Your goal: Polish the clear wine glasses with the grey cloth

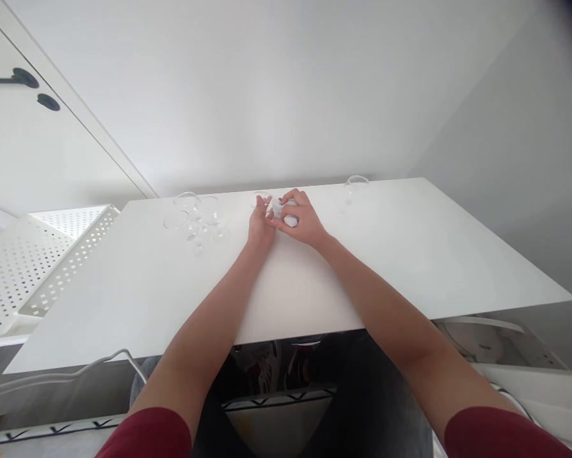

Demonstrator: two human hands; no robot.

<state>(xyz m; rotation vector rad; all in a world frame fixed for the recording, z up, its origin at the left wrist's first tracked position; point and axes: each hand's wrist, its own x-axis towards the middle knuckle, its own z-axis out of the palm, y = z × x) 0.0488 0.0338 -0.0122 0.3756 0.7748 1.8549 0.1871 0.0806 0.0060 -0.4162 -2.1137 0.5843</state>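
White tabletop (390, 248) ends just beyond right fingers (294, 210) gripping cloth (277, 208) and left fingers (260, 206) holding a glass (263, 194).

Wall (276, 95), pale. Door (23, 146), white, left; handle (25, 78), black. Worktop (385, 261), white, along wall. Rack (4, 280), white, perforated. Floor (76, 397), grey, possibly boarded.

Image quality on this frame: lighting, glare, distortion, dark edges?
Head view: soft light, no harsh shadows on the tabletop; head view: clear glasses nearly wash out against it; head view: wide-angle stretch toward the edges; head view: dark, blurred top right corner.
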